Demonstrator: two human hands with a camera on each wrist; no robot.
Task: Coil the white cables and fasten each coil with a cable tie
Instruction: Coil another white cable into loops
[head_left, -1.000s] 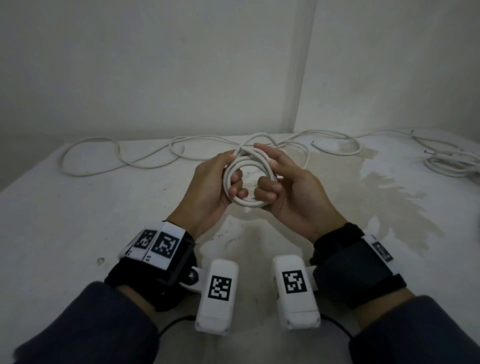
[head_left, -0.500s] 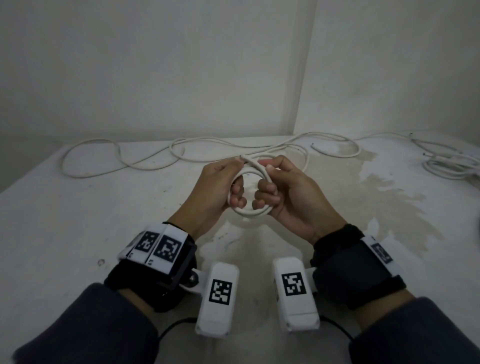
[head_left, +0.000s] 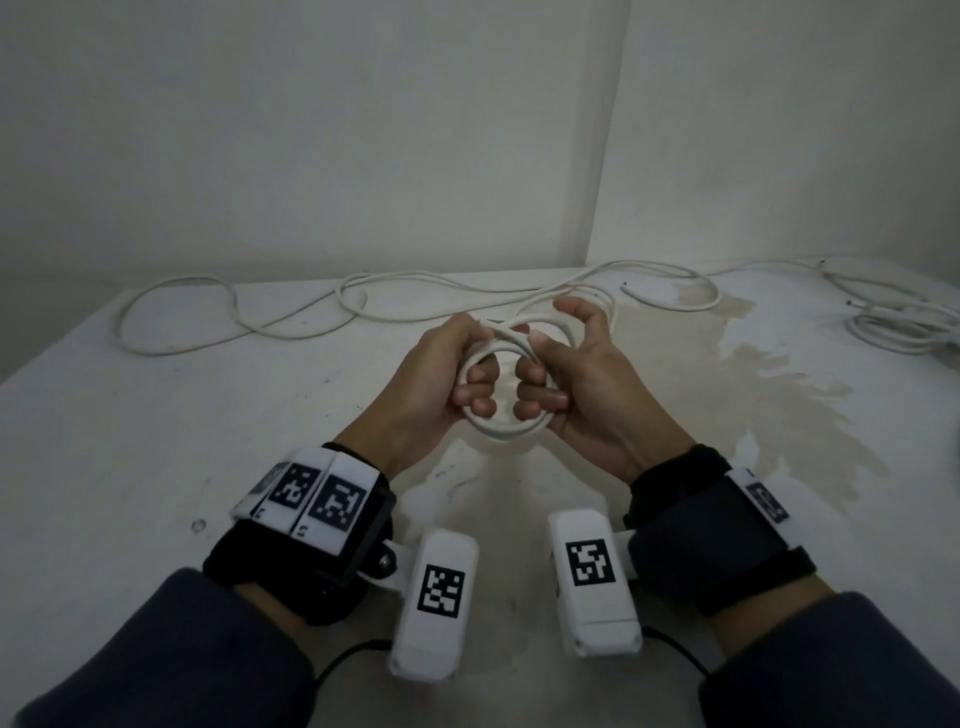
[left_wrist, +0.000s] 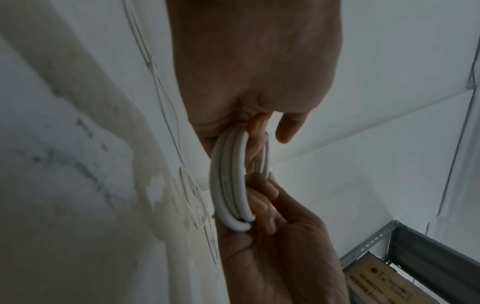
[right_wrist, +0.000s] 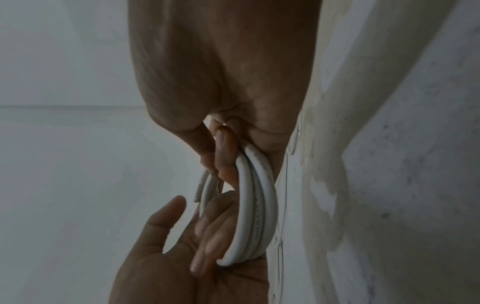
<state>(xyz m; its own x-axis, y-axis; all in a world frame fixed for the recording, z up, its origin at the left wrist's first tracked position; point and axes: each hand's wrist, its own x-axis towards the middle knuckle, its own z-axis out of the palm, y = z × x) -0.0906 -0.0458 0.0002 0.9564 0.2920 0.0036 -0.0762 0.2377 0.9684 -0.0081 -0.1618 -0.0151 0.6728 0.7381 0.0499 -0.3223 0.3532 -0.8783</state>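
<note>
Fingers of the left hand (head_left: 435, 379) curl round one side of a small white coil (head_left: 506, 427) while the right hand (head_left: 587, 387) grips the other side, holding it in the air above the table (head_left: 130, 441). Several turns are wound, so this coil looks nearly formed, but no tie is visible on it. Loose white cables (head_left: 249, 317) trail along the far edge, and another bundle (head_left: 904, 332) lies at the far right, its fastening unclear, so most of the job probably remains
</note>
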